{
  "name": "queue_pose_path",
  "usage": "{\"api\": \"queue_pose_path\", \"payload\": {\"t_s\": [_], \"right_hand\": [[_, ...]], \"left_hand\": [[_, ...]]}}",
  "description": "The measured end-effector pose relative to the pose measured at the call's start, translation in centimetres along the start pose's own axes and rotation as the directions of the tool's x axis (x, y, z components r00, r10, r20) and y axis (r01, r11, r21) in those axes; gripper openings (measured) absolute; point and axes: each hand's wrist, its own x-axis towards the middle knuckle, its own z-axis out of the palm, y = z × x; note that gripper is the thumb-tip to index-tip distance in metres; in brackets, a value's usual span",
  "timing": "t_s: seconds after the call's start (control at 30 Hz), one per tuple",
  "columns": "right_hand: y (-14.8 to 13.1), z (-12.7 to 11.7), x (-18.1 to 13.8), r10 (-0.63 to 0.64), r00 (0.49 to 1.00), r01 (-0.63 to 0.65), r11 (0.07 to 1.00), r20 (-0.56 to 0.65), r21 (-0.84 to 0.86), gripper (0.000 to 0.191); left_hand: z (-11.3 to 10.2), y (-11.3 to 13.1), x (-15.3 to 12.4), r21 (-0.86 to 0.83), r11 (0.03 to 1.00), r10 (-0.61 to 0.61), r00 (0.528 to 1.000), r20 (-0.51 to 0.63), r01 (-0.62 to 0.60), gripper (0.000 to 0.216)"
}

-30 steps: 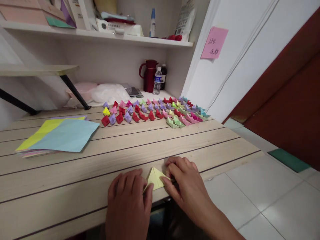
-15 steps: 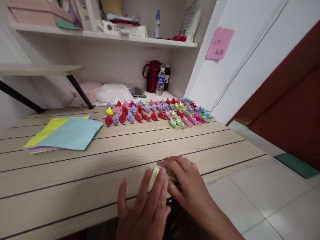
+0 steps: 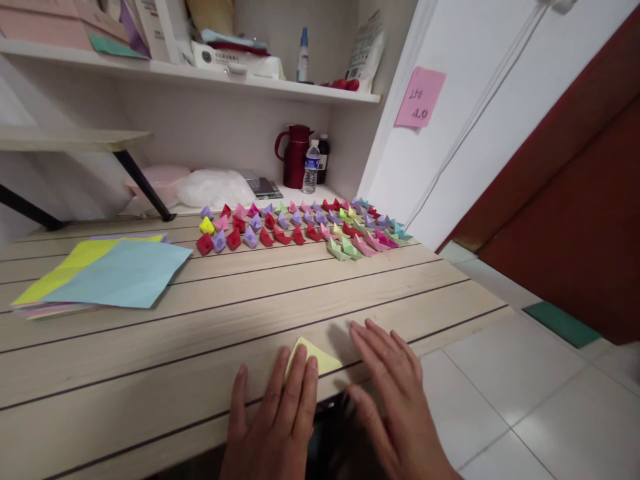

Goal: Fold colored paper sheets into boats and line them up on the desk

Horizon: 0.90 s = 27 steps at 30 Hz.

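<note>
1. The small pale yellow folded paper triangle lies flat on the light wooden plank table, at 6 o'clock, close to the near edge.
2. The left hand is flat, palm down, with its fingers close together. Its fingertips press on the left part of the yellow paper.
3. The right hand is flat too, with its fingers spread wide. It rests on the table at 3 o'clock from the paper, just beside it. I cannot tell if it touches the paper's edge.
4. Neither hand pinches anything.
5. The paper looks very light and thin. It would likely bend easily, slide on the smooth wood and blow away with a puff.
6. It is not breakable, but I think a rough squeeze would crumple it. A good place to hold it seems to be the folded edges or a corner, pinched softly.
7. At 10 o'clock lies a stack of big coloured paper sheets, blue on top.
8. At 12 o'clock stand rows of tiny folded paper boats in red, purple, pink and green, well apart from the hands.
</note>
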Motion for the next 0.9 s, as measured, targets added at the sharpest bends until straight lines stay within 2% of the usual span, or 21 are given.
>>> {"api": "queue_pose_path", "payload": {"t_s": [0.07, 0.13, 0.23, 0.4, 0.53, 0.67, 0.77, 0.9], "right_hand": [[-0.7, 0.2, -0.1, -0.146, 0.984, 0.154, 0.986, 0.105, -0.072, 0.064], [-1.2, 0.4, -0.2, -0.198, 0.968, 0.22, 0.966, 0.156, -0.137, 0.063], [-1.2, 0.7, -0.5, -0.186, 0.97, 0.215, 0.957, 0.155, -0.196, 0.063], [-0.4, 1.0, -1.0, -0.192, 0.974, 0.211, 0.964, 0.121, -0.165, 0.061], [-0.2, 1.7, -1.1, -0.155, 0.985, 0.162, 0.98, 0.074, -0.113, 0.063], [-0.6, 1.7, -1.0, -0.118, 0.993, 0.118, 0.993, 0.017, -0.025, 0.058], [-1.4, 1.2, -0.9, -0.103, 0.994, 0.104, 0.994, -0.035, 0.042, 0.049], [-2.5, 0.8, -0.7, -0.108, 0.991, 0.119, 0.98, -0.075, 0.161, 0.022]], "left_hand": [[-0.1, -0.1, 0.1, 0.002, 1.0, 0.008, 1.0, 0.001, -0.008, 0.058], [-0.2, -0.2, 0.0, 0.005, 1.0, 0.008, 1.0, 0.008, -0.008, 0.058], [-0.3, -0.2, -0.3, 0.017, 1.0, -0.014, 1.0, 0.019, 0.014, 0.059], [-0.3, 0.0, -1.1, 0.024, 0.993, -0.113, 0.993, 0.023, 0.112, 0.057], [0.1, -0.2, -1.7, -0.013, 0.992, -0.124, 0.991, -0.041, 0.123, 0.056], [0.7, -0.6, -2.7, -0.004, 0.984, -0.175, 0.972, -0.154, 0.177, 0.05], [0.8, -0.9, -3.2, -0.012, 0.983, -0.181, 0.959, -0.218, 0.183, 0.042], [0.5, -1.1, -3.2, -0.153, 0.978, -0.177, 0.959, -0.221, 0.145, 0.03]]}}
